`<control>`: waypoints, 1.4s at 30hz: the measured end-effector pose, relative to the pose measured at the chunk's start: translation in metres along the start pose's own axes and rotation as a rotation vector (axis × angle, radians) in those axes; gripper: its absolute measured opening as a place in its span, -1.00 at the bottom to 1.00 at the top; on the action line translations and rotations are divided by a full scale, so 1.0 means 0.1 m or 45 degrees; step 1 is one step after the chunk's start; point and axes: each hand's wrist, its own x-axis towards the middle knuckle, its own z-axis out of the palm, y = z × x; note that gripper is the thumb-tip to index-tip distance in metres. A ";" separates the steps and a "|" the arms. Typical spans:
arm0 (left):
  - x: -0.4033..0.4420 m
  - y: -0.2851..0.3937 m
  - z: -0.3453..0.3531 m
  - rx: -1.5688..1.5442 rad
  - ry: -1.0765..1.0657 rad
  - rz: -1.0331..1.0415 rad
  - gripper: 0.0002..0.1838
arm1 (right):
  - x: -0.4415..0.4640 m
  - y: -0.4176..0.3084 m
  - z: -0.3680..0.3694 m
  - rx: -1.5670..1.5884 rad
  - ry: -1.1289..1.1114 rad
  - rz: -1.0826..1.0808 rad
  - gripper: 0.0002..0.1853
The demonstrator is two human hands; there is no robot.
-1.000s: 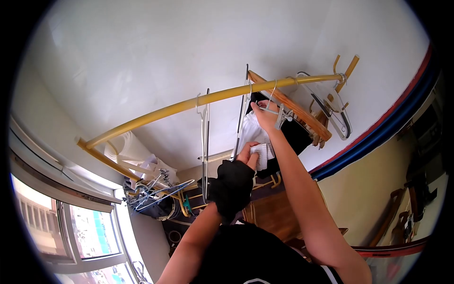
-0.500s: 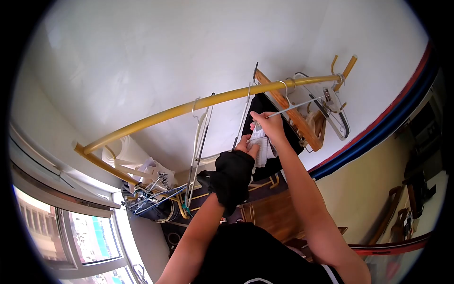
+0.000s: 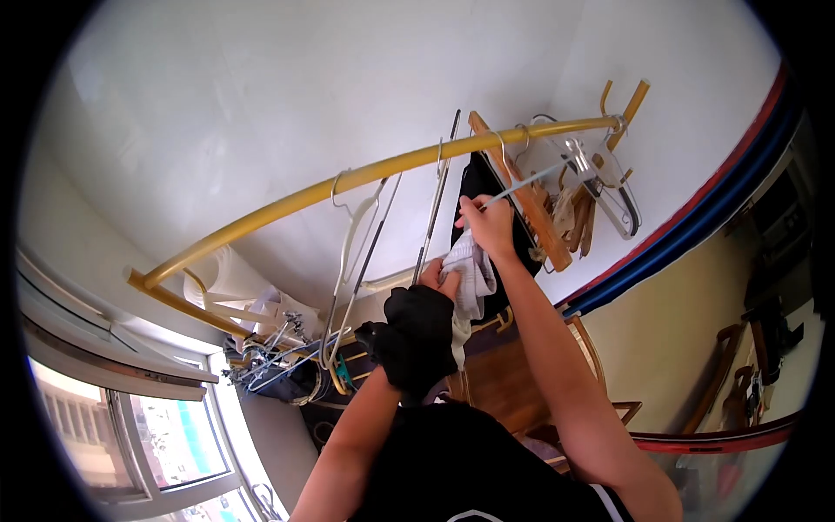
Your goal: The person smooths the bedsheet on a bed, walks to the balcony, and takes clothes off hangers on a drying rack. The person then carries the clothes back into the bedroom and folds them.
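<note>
Cloth, pale and ribbed [image 3: 470, 268], hangs between my two hands in the head view, below the yellow rail [image 3: 304, 197] and in front of a black garment [image 3: 475, 180]. My left hand [image 3: 442, 280] has its fingers closed on the cloth's side, with a bundle of black fabric [image 3: 417, 335] gathered around that hand and wrist. I have the right hand's [image 3: 489, 223] grip pinched together on the near end of the clip hanger [image 3: 526, 182], just above the cloth's upper edge; whether the clip there bites the cloth I cannot tell, as the fingers cover it. Compared with the last frame, the cloth has dropped open into a longer fall, its lower end reaching down beside the black bundle, where before it sat bunched higher up. The clip hanger still slants up to the right, its far clip [image 3: 577, 155] in the air near the dark-edged hanger [image 3: 619, 210]. To the left, the white hanger [image 3: 340, 250] has swung round and shows a wider outline than it did. The wooden hanger [image 3: 532, 202] remains tilted beside the black garment, and the whole rail sits a little higher in my view.
</note>
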 end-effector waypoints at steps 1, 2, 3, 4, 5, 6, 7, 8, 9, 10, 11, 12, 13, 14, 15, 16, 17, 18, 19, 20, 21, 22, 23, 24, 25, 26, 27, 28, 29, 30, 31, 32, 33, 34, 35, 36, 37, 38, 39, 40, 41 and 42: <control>-0.01 -0.02 0.00 -0.055 -0.055 -0.017 -0.54 | -0.01 0.00 0.03 0.019 0.049 -0.047 -0.60; -0.02 -0.03 0.01 -0.112 -0.110 -0.027 -0.55 | -0.01 -0.02 0.05 0.037 0.103 -0.099 -0.61; -0.02 -0.15 0.05 -0.109 -0.114 -0.031 -0.55 | -0.01 -0.09 0.05 0.045 0.065 -0.081 -0.61; 0.01 -0.34 0.12 -0.058 -0.090 -0.024 -0.56 | 0.00 -0.05 0.05 0.045 0.067 -0.081 -0.61; 0.02 -0.47 0.18 -0.008 -0.063 -0.014 -0.57 | 0.04 0.01 0.05 0.150 0.042 -0.059 -0.58; 0.00 -0.51 0.20 -0.007 -0.063 -0.009 -0.57 | 0.07 0.02 0.04 0.255 0.019 -0.038 -0.53; -0.04 -0.57 0.21 -0.132 -0.100 0.008 -0.60 | 0.06 0.05 0.00 0.340 -0.073 0.056 -0.36; -0.09 -0.56 0.20 -0.193 -0.121 0.004 -0.61 | 0.04 0.11 -0.01 0.342 -0.074 0.069 -0.36; -0.15 -0.55 0.19 -0.254 -0.143 -0.002 -0.63 | 0.00 0.19 -0.02 0.338 -0.048 0.074 -0.32; -0.19 -0.54 0.17 -0.413 -0.197 -0.017 -0.66 | -0.03 0.26 -0.01 0.334 -0.018 0.077 -0.26; -0.22 -0.46 0.13 -0.572 -0.248 -0.028 -0.70 | -0.19 0.15 -0.06 0.506 -0.047 0.241 -0.14; -0.26 -0.37 0.08 -0.569 -0.248 -0.033 -0.70 | -0.35 0.23 -0.09 0.599 -0.084 0.252 -0.12; -0.30 -0.27 0.01 -0.671 -0.240 -0.005 -0.73 | -0.55 0.33 -0.14 0.692 -0.123 0.264 -0.09; -0.34 -0.16 -0.05 -0.775 -0.228 0.027 -0.75 | -0.80 0.35 -0.26 0.671 -0.249 0.148 -0.09; -0.37 -0.01 -0.11 -0.775 -0.218 0.023 -0.75 | -1.08 0.27 -0.32 0.738 -0.332 0.033 -0.11; -0.44 0.15 -0.15 -0.874 -0.133 -0.091 -0.76 | -1.36 0.18 -0.38 0.811 -0.421 -0.078 -0.13; -0.45 0.21 -0.16 -0.971 -0.049 -0.202 -0.76 | -1.51 0.09 -0.40 0.894 -0.436 -0.126 -0.16; -0.44 0.17 -0.17 -0.968 -0.050 -0.217 -0.76 | -1.64 0.00 -0.42 0.977 -0.455 -0.174 -0.18; -0.43 0.12 -0.20 -0.912 -0.213 -0.112 -0.72 | -1.73 -0.07 -0.45 0.624 -0.288 -0.207 -0.20; -0.42 0.10 -0.21 -0.856 -0.377 -0.004 -0.67 | -1.78 -0.09 -0.48 0.268 -0.123 -0.239 -0.22; -0.40 0.11 -0.19 -0.822 -0.429 0.076 -0.64 | -1.78 -0.04 -0.50 0.362 -0.042 -0.126 -0.30; -0.38 0.12 -0.20 -0.821 -0.433 0.073 -0.64 | -1.79 -0.06 -0.63 0.363 -0.039 -0.122 -0.30; -0.38 0.19 -0.26 -0.758 -0.434 0.085 -0.63 | -1.80 -0.26 -0.83 0.357 -0.099 -0.116 -0.35; -0.38 0.23 -0.29 -0.697 -0.434 0.089 -0.63 | -1.82 -0.44 -1.02 0.351 -0.162 -0.103 -0.39; -0.28 0.08 -0.23 -0.822 -0.469 0.032 -0.64 | -1.83 -0.53 -1.16 0.352 -0.162 -0.098 -0.39; -0.20 -0.01 -0.17 -0.823 -0.474 0.026 -0.64 | -1.85 -0.62 -1.30 0.492 -0.345 -0.123 -0.45; -0.14 -0.05 -0.10 -0.845 -0.530 -0.006 -0.66 | -1.86 -0.75 -1.38 0.559 -0.432 -0.136 -0.48; -0.11 -0.07 -0.03 -0.866 -0.587 -0.032 -0.68 | -1.88 -0.88 -1.45 0.626 -0.521 -0.145 -0.51; -0.14 0.02 0.01 -0.813 -0.636 0.002 -0.70 | -1.87 -1.07 -1.44 0.633 -0.564 -0.213 -0.46; -0.11 -0.04 0.13 -0.744 -0.638 0.083 -0.73 | -1.86 -1.24 -1.38 0.642 -0.607 -0.280 -0.41; -0.10 -0.14 0.30 -0.742 -0.646 0.084 -0.73 | -1.79 -1.38 -1.26 0.661 -0.588 -0.321 -0.41; -0.10 -0.28 0.51 -0.727 -0.623 0.094 -0.72 | -1.70 -1.51 -1.09 0.681 -0.566 -0.361 -0.42; -0.11 -0.43 0.74 -0.710 -0.602 0.107 -0.70 | -1.63 -1.56 -0.89 0.695 -0.523 -0.266 -0.41; -0.12 -0.58 0.95 -0.692 -0.583 0.122 -0.68 | -1.57 -1.56 -0.69 0.709 -0.477 -0.173 -0.41; -0.13 -0.68 1.10 -0.674 -0.565 0.139 -0.65 | -1.48 -1.43 -0.45 0.594 -0.450 -0.256 -0.40; -0.16 -0.62 1.12 -0.664 -0.559 0.154 -0.64 | -1.41 -1.28 -0.30 0.476 -0.425 -0.339 -0.39; -0.20 -0.56 1.14 -0.654 -0.552 0.168 -0.62 | -1.40 -1.22 -0.29 0.289 -0.530 -0.265 -0.34; -0.33 -0.27 1.05 -0.622 -0.684 0.181 -0.64 | -1.41 -1.08 -0.28 0.287 -0.525 -0.270 -0.34; -0.46 0.00 0.96 -0.590 -0.812 0.189 -0.63 | -1.43 -0.89 -0.30 0.136 -0.507 -0.397 -0.32; -0.57 0.21 0.93 -0.591 -0.810 0.186 -0.63 | -1.47 -0.77 -0.36 -0.012 -0.489 -0.520 -0.30; -0.70 0.41 0.96 -1.555 -0.708 0.219 -0.65 | -1.52 -0.75 -0.49 0.077 -0.456 -0.473 -0.42; -0.73 0.39 0.95 -2.039 -0.603 0.187 -0.66 | -1.55 -0.77 -0.69 0.114 -0.476 -0.317 -0.53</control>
